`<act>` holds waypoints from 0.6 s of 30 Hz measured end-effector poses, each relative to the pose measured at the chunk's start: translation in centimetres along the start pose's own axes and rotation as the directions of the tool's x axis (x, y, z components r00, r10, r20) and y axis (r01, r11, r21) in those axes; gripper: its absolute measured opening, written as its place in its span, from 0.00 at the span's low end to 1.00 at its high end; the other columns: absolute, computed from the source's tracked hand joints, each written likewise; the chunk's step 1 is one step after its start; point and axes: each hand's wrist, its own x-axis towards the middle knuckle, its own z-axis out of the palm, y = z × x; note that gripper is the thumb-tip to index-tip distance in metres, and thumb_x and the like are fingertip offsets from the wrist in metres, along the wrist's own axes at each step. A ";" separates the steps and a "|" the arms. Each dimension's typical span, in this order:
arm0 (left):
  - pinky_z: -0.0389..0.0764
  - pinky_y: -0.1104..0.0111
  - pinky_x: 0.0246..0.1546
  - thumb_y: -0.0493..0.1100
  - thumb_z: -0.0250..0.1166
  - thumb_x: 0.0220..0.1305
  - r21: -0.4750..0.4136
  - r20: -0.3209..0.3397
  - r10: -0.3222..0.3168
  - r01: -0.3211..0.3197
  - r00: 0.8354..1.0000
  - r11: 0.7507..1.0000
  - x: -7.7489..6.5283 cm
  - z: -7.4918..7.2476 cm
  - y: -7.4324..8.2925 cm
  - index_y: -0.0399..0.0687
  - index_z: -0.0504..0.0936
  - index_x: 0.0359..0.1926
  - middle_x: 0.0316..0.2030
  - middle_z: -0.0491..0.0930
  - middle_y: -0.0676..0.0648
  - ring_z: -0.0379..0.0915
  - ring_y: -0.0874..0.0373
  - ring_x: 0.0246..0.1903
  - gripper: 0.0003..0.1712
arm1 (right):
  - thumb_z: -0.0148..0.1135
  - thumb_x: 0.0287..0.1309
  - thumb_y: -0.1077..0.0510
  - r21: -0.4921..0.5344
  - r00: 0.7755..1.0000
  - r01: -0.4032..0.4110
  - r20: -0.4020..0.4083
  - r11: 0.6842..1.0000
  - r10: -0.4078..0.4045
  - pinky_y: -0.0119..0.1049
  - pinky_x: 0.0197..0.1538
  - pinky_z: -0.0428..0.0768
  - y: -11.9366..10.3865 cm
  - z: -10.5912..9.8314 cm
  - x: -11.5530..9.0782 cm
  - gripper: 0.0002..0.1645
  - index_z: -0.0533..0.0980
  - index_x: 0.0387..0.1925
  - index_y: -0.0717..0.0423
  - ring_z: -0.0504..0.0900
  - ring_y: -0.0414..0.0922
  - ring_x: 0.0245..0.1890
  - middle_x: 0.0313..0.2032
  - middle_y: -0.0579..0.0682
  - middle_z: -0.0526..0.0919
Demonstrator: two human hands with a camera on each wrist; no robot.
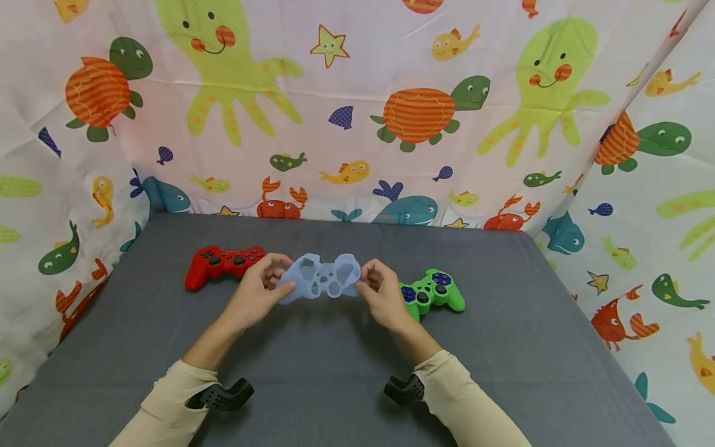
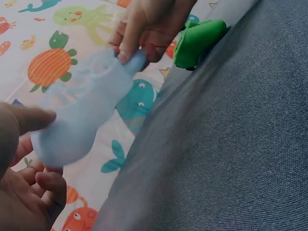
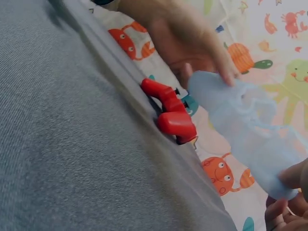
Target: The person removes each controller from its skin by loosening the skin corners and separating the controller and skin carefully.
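Observation:
Both hands hold a pale blue, translucent silicone controller cover [image 1: 321, 277] up above the grey table. My left hand [image 1: 258, 287] pinches its left grip end between thumb and fingers, and my right hand [image 1: 385, 293] pinches the right grip end. Openings for sticks and buttons show through its face, and nothing fills it. In the left wrist view the cover [image 2: 77, 130] stretches between the two hands. Behind the left hand lies a red game controller [image 1: 215, 264], partly covered by that hand. Right of the right hand rests a controller in a green cover [image 1: 441, 288] with dark blue buttons.
The grey tabletop [image 1: 313, 385] reaches back to a white cloth [image 1: 368, 56] printed with sea animals, which also hangs along both sides. Each wrist wears a black camera mount [image 1: 223, 395] over a beige sleeve [image 1: 173, 400].

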 end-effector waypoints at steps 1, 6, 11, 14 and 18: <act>0.75 0.71 0.30 0.33 0.66 0.66 -0.007 0.013 0.000 0.000 1.000 1.000 0.0 0.0 -0.1 0.37 0.73 0.58 0.40 0.80 0.34 0.75 0.60 0.30 0.21 | 0.57 0.61 0.76 0.012 1.000 0.004 -0.008 1.000 -0.004 0.26 0.31 0.67 0.0 -0.1 0.0 0.05 0.71 0.37 0.71 0.70 0.35 0.25 0.32 0.62 0.79; 0.75 0.71 0.27 0.31 0.64 0.67 -0.031 0.034 0.006 -0.005 0.999 0.999 0.2 -0.1 -0.4 0.38 0.69 0.63 0.48 0.80 0.29 0.75 0.61 0.24 0.25 | 0.52 0.66 0.74 0.022 1.000 0.018 0.004 1.000 -0.019 0.25 0.38 0.71 -0.4 -0.4 0.0 0.16 0.78 0.52 0.69 0.77 0.35 0.37 0.52 0.67 0.82; 0.74 0.71 0.26 0.29 0.63 0.68 -0.034 0.028 0.040 -0.039 0.999 0.999 0.2 -0.4 -0.4 0.41 0.65 0.68 0.51 0.80 0.28 0.73 0.62 0.22 0.30 | 0.47 0.66 0.76 0.042 0.993 0.061 0.099 0.997 -0.065 0.27 0.35 0.70 -0.6 -0.6 0.0 0.27 0.72 0.64 0.69 0.77 0.37 0.41 0.66 0.65 0.75; 0.72 0.72 0.26 0.28 0.62 0.68 -0.038 0.034 0.062 -0.061 0.997 0.997 0.2 -0.5 -0.4 0.42 0.63 0.70 0.51 0.80 0.27 0.70 0.63 0.21 0.32 | 0.44 0.64 0.78 0.052 0.983 0.074 0.164 0.996 -0.081 0.30 0.30 0.69 -0.9 -0.7 0.1 0.35 0.64 0.72 0.65 0.77 0.40 0.38 0.69 0.65 0.71; 0.73 0.72 0.26 0.28 0.59 0.69 -0.039 0.060 0.081 -0.079 0.995 0.996 0.2 -0.7 -0.2 0.44 0.65 0.71 0.52 0.79 0.29 0.71 0.62 0.22 0.31 | 0.42 0.61 0.78 0.046 0.969 0.046 0.240 0.998 -0.056 0.31 0.29 0.71 -1.1 -1.0 0.2 0.44 0.56 0.78 0.55 0.79 0.42 0.36 0.65 0.70 0.74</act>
